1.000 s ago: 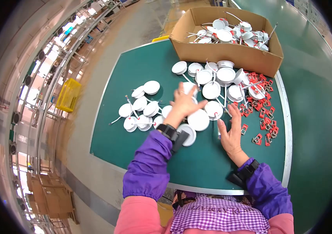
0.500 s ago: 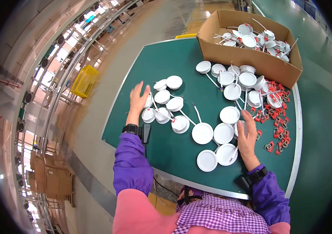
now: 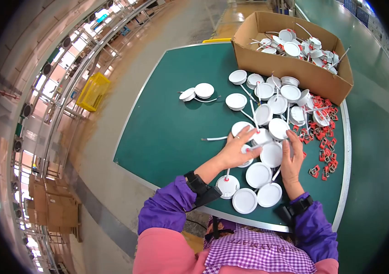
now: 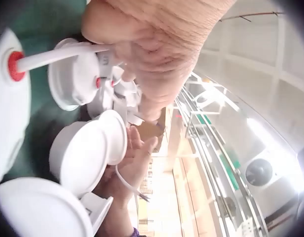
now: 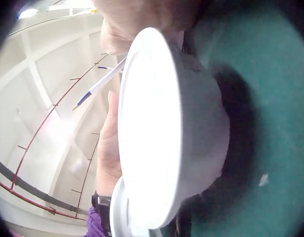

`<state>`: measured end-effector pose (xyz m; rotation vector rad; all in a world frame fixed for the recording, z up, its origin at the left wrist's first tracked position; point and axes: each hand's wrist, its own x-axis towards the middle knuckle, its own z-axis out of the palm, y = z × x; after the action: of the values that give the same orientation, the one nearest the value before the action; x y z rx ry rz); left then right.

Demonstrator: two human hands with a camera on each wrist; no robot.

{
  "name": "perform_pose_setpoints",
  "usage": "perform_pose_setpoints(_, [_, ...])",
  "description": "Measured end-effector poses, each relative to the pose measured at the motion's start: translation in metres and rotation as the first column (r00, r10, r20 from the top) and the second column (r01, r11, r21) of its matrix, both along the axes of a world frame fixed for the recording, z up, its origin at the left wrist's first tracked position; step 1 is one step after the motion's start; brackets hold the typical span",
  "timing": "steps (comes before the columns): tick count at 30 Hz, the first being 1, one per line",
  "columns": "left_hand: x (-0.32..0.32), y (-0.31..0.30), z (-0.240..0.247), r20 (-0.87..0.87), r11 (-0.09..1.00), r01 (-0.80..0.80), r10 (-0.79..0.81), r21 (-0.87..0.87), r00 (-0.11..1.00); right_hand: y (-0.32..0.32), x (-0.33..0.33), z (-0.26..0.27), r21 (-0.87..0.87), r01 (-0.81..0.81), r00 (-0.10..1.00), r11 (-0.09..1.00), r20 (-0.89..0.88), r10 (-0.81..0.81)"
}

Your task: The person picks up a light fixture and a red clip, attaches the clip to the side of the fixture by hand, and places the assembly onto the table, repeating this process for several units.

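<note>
Round white downlights with white cables lie grouped in the middle of the green tabletop. My left hand [image 3: 238,153] spreads over the group's left side, with its fingers on a downlight [image 3: 242,129] and beside a cable. In the left wrist view a cable with a red collar [image 4: 16,66] runs toward the palm. My right hand [image 3: 291,164] stands along the group's right side, its relaxed fingers against the edge of a downlight [image 3: 271,154]. In the right wrist view one downlight [image 5: 152,128] fills the middle and partly hides the hands.
Two downlights [image 3: 204,91] lie apart at the back left. A cardboard box [image 3: 290,68] with more downlights stands at the back right. Red clips [image 3: 327,155] are scattered along the right side, near the table's metal edge [image 3: 346,173].
My left hand first reached out to the left, then swept back right, bringing several downlights against the middle group. My right hand has stayed along the group's right side.
</note>
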<state>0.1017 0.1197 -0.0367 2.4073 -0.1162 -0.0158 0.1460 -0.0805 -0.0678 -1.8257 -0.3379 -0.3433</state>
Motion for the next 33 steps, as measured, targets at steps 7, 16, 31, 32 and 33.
perform_pose_setpoints(7, [0.065, 0.087, 0.066, 0.321, 0.839, -0.516, 0.447, 0.172, 0.835, 0.002, 0.000, 0.000, -0.020, 0.072, 0.996, 0.997, 0.046, -0.071])
perform_pose_setpoints(16, [0.097, 0.159, -0.002, 0.158, 0.940, -0.340, 0.331, 0.036, 0.930, 0.003, 0.001, 0.001, -0.099, 0.095, 0.992, 0.990, 0.089, -0.087])
perform_pose_setpoints(31, [0.180, 0.093, 0.028, 0.247, 0.986, -0.150, 0.129, 0.067, 0.960, -0.020, 0.096, 0.074, -0.252, 0.036, 0.969, 0.967, 0.246, 0.028])
perform_pose_setpoints(32, [0.191, 0.093, 0.022, 0.254, 0.987, -0.148, 0.127, 0.066, 0.959, -0.020, 0.117, 0.078, -0.277, 0.034, 0.981, 0.960, 0.193, 0.021])
perform_pose_setpoints(33, [0.202, 0.090, 0.017, 0.221, 0.972, -0.178, 0.141, 0.153, 0.965, -0.020, 0.136, 0.081, -0.300, 0.030, 0.990, 0.953, 0.140, 0.013])
